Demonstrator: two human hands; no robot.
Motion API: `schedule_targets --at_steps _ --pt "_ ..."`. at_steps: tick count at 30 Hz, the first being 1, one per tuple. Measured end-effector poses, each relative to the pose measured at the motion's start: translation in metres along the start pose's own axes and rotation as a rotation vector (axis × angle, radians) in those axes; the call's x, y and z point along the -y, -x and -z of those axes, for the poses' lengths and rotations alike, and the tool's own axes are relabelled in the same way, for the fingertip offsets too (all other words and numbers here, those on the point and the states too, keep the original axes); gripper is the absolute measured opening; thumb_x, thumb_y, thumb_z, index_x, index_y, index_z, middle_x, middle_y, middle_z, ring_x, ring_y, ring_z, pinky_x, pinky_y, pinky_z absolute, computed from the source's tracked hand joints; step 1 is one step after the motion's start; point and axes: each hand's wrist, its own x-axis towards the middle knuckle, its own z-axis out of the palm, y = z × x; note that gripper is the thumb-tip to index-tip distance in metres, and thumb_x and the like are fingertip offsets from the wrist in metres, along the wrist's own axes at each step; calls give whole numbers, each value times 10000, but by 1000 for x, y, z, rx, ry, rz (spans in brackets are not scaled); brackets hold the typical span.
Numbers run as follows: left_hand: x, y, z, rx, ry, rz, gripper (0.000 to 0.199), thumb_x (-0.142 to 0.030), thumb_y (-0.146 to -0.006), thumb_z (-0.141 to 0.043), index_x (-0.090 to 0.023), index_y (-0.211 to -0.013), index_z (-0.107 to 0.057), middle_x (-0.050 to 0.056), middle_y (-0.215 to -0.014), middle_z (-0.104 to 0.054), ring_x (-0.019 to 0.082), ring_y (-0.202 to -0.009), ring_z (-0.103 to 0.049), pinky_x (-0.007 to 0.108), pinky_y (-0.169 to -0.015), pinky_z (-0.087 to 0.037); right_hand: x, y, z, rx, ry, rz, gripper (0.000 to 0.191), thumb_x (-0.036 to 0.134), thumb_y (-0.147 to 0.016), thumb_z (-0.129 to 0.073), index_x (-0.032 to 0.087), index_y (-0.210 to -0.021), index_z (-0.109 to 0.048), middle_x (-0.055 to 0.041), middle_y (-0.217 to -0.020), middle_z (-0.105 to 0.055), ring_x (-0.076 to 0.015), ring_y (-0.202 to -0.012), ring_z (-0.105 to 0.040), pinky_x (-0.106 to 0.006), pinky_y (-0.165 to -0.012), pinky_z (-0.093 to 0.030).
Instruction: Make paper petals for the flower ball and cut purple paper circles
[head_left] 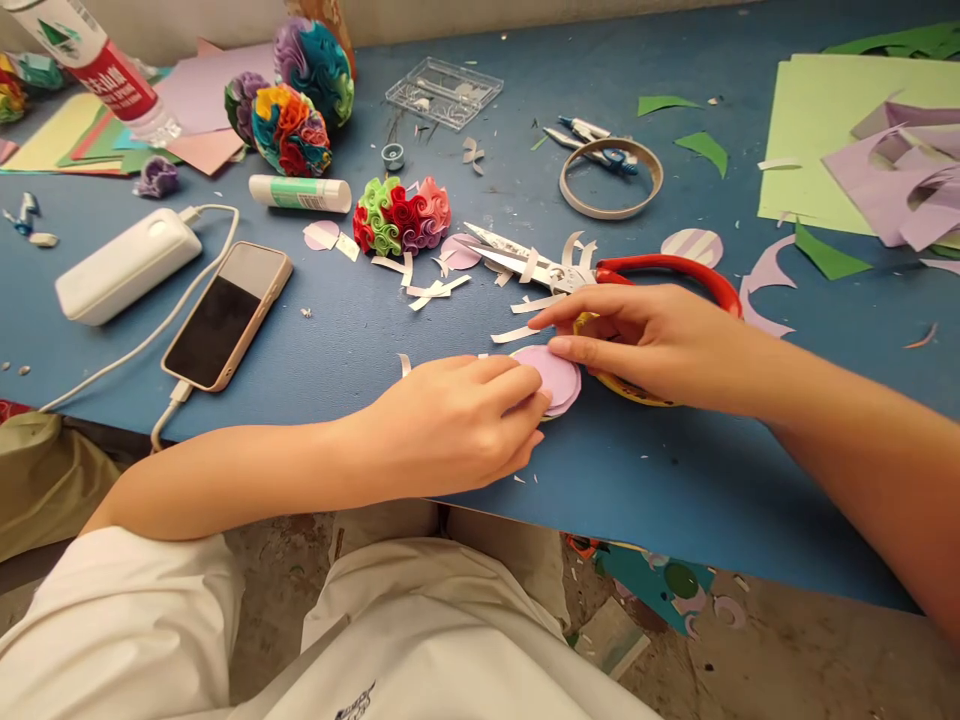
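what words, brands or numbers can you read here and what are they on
"山" on the red-labelled bottle; its remaining lettering is too blurred.
Glue stick: barcode and print, too small to read.
Scissors: blade markings, too small.
White clothing: dark script, unreadable.

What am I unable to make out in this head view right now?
All in the head view:
Lilac paper disc: its left side is hidden by the left hand.
Scissors: part of the handles is hidden by the right hand.
Bottle: top cut off by the picture's upper edge.
Lettering: too small to read.
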Motion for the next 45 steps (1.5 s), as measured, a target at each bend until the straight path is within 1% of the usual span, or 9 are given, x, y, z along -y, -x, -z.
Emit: schedule_targets --at_steps 9,15,18,21,26,28,34,39,45 --pt "-4 3 0 -99 -23 -23 295 -191 -952 -429 -115 -814 -679 75 -779 -710 155 -760 -699 235 -631 -569 -4 6 -5 -151 388 383 255 382 -907 -499 253 -939 -717 -50 -903 -691 -178 -768 -628 -312 -665 -485" --pt "-5 1 1 -86 -33 -28 304 -197 -954 -444 -71 -860 -705 106 -802 -726 191 -783 -714 263 -603 -579 4 24 -7 -197 980 697 338 200 -964 -363 181 -1021 -695 -74 -889 -728 -207 -764 -679 -314 -537 -420" --pt "-4 1 -1 -42 -2 -29 361 -192 -969 -391 -89 -842 -713 115 -844 -737 195 -807 -718 269 -589 -575 2 31 -8 -165 946 644 404 223 -969 -305 147 -1181 -641 -116 -858 -733 -245 -731 -694 -333 -476 -431" --pt "-3 1 -4 23 93 20 428 -216 -981 -333 -118 -818 -716 106 -921 -748 205 -882 -720 281 -600 -571 -8 38 -9 -50 649 532 482 300 -951 -413 296 -1433 -427 -6 -646 -705 -189 -487 -633 -275 -355 -403" --pt "15 -7 3 154 398 211 339 -315 -952 -443 -165 -810 -713 45 -865 -747 163 -832 -705 236 -650 -528 -16 36 0 143 -129 -200 514 554 -895 -435 403 -1384 -476 0 -489 -581 -176 -339 -462 -315 -320 -371" --pt "40 -9 15 133 436 395 295 -324 -928 -491 -175 -793 -707 23 -772 -724 143 -736 -676 233 -673 -509 -11 25 7 143 -294 -320 566 635 -804 -537 375 -1306 -554 -2 -439 -510 -160 -324 -384 -310 -288 -270" --pt "137 23 47 122 27 1294 168 -233 -817 -647 -109 -923 -688 128 -955 -690 284 -990 -649 358 -891 -486 16 0 17 -268 -375 -234 570 725 -551 -739 309 -939 -705 16 -436 -441 -92 -363 -303 -281 -346 -220" --pt "165 44 35 215 94 1399 318 -311 -749 -713 -119 -999 -677 181 -1116 -680 353 -1075 -629 401 -890 -499 30 7 12 -308 -336 -161 541 707 -599 -726 293 -947 -696 15 -472 -458 -110 -424 -347 -285 -395 -246" --pt "173 51 29 128 225 1371 147 -195 -653 -745 -148 -774 -678 129 -980 -721 326 -990 -662 388 -883 -506 38 13 3 -285 -307 -111 443 635 -712 -674 259 -947 -651 21 -529 -472 -107 -472 -373 -263 -409 -240"
